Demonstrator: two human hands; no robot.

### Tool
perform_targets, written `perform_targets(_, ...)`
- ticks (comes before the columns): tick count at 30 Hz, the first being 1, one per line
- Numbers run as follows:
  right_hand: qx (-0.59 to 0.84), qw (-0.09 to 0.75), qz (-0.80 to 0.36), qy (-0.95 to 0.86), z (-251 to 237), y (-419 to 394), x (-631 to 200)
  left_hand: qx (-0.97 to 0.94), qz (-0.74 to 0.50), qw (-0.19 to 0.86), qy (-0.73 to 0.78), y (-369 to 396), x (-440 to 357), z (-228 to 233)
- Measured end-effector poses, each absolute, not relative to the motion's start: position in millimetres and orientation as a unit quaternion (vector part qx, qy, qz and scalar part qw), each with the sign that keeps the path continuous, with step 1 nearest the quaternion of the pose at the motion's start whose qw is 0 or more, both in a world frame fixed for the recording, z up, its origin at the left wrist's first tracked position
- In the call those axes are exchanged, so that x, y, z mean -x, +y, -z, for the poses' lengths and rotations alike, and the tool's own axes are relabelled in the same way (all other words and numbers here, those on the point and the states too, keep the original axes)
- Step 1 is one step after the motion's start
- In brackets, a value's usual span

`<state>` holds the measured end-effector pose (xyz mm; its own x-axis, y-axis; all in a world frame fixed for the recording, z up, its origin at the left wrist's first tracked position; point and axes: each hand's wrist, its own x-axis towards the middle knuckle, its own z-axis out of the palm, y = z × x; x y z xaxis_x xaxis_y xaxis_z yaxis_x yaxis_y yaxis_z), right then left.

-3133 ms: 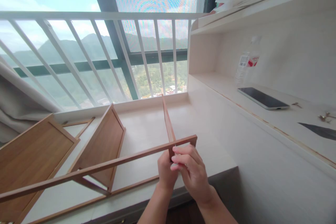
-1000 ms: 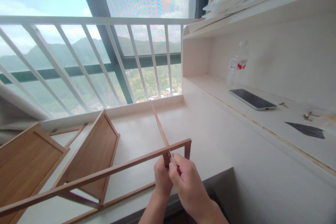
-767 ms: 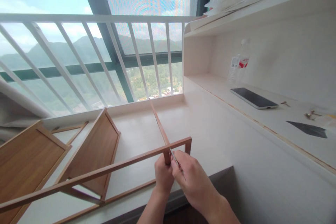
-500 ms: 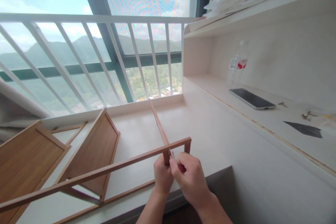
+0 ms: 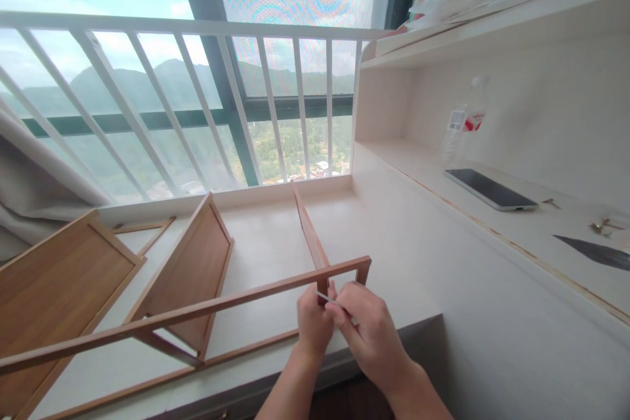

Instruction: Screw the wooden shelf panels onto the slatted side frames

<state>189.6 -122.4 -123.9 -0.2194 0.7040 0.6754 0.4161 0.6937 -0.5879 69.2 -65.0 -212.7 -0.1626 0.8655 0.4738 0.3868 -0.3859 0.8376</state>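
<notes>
A wooden shelf frame lies on its side, its long front rail (image 5: 236, 304) crossing in front of me. My left hand (image 5: 314, 321) is closed around the end of a thin shelf board (image 5: 309, 233), just under the rail. Beside it, my right hand (image 5: 369, 325) is closed on a screwdriver, whose thin metal shaft (image 5: 327, 298) points left across the board's end. The handle is hidden in my fingers, and I cannot tell whether the tip touches a screw. Two wider shelf boards, one in the middle (image 5: 197, 275) and one at left (image 5: 69, 275), stand tilted in the frame.
On the ledge at right are a phone (image 5: 489, 189), a clear plastic bottle (image 5: 465, 121), small metal fittings (image 5: 603, 228) and a dark flat piece (image 5: 595, 252). A white railing (image 5: 197, 27) runs before the window. A grey curtain (image 5: 39, 177) hangs at left.
The screwdriver has swung from pointing up along the board to lying across its end, and its red handle no longer shows. My view has shifted slightly left.
</notes>
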Motion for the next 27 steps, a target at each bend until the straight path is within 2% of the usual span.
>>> perform_targets(4, 0.395, 0.544, -0.129, -0.729, 131.8, -122.3, -191.8, -0.635, -0.547, 0.202, 0.507, -65.7, -67.3, 213.6)
perform_targets(9, 0.406, 0.549, -0.094, -0.725, 136.0, -122.5, -190.3, -0.645, -0.536, 0.164, 0.520, -64.9, -67.1, 215.7)
perform_targets(17, 0.464, 0.586, -0.030, -0.664, 136.9, -123.8, -193.8, -0.633, -0.555, -0.072, 0.534, -62.5, -68.3, 205.0)
perform_targets(27, 0.402, 0.589, -0.032, -0.700, 136.6, -124.5, -185.0, -0.651, -0.567, 0.024, 0.504, -65.1, -69.2, 203.0)
